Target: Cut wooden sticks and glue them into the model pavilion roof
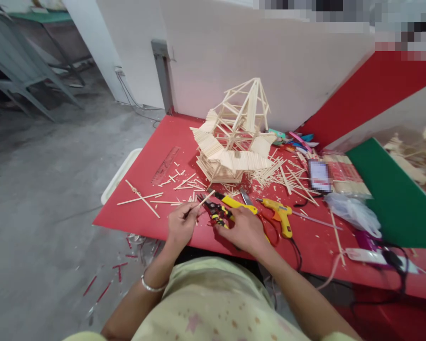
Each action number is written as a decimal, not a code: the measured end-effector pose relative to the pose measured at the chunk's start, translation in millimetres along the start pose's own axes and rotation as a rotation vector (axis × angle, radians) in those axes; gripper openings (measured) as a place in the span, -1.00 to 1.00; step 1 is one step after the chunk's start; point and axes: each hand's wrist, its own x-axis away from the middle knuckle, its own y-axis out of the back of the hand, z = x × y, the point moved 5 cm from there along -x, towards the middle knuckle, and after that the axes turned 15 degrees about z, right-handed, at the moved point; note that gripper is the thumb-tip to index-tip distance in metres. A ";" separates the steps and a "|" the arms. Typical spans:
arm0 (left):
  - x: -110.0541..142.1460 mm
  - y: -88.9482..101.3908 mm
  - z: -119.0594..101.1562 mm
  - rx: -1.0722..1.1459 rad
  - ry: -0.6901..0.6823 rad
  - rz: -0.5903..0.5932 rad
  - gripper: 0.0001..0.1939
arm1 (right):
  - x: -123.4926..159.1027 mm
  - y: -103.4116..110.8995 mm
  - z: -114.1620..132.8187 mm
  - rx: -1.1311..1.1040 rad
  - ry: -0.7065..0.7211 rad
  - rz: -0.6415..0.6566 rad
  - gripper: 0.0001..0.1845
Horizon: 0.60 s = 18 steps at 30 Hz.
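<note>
My left hand (181, 221) is closed, pinching a thin wooden stick (208, 196) that slants up to the right. My right hand (247, 230) has its fingers around the yellow-and-black handles of a pair of cutting pliers (218, 215). The pliers' dark jaws lie close to the stick; whether they touch it I cannot tell. Just beyond my right hand is a yellow utility knife (237, 203). To its right rests a yellow glue gun (279, 215). Behind the tools stands a model built of wooden sticks (222, 154), with a pointed open frame on top.
Loose sticks (287, 177) and cut pieces are scattered over the red table (135, 213). A transparent ruler (165, 166) lies at the left. On the right are a phone (319, 175), packed sticks (344, 173), a plastic bag (355, 213) and a power strip (365, 255).
</note>
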 end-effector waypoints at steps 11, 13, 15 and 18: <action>-6.2 -6.0 -0.2 0.172 0.088 -0.018 -0.81 | 54.9 7.9 8.0 -1.374 0.115 0.578 -0.58; -5.4 -8.5 -4.7 0.169 0.092 -0.006 -0.81 | 57.3 8.1 12.6 -1.210 0.105 0.538 -0.54; -4.5 -10.0 -8.8 0.152 0.084 0.011 -0.82 | 55.6 10.0 12.7 -0.953 0.108 0.437 -0.37; -3.0 -12.0 -14.8 0.115 0.060 0.045 -0.83 | 50.9 13.0 13.1 -0.557 0.174 0.245 -0.21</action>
